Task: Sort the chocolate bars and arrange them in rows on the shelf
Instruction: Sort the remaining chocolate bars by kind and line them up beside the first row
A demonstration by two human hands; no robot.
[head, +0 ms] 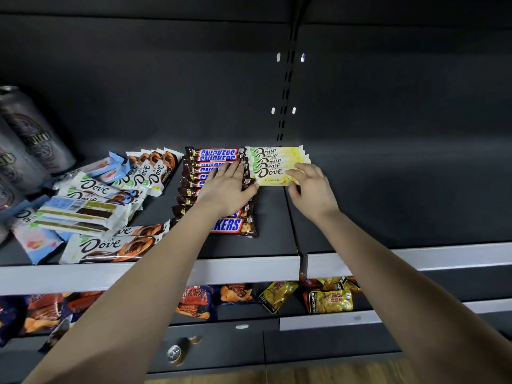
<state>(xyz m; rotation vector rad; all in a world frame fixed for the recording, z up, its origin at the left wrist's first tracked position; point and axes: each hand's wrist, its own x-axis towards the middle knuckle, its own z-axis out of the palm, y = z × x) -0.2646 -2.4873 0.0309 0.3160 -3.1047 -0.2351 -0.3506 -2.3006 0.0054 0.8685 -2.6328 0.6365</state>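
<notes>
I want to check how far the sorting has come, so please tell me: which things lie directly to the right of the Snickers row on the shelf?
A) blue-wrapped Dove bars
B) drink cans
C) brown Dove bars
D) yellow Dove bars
D: the yellow Dove bars lie in their own row against the right side of the Snickers row, while the brown Dove bars and the cans are to its left.

Obs.: left forearm (133,286) and right forearm (401,273) are bare along their whole visible length (upper arms out of frame). Left hand (230,187) and right hand (310,189) are bare too. Fingers (235,169) slim; nails too blurred to describe.
</notes>
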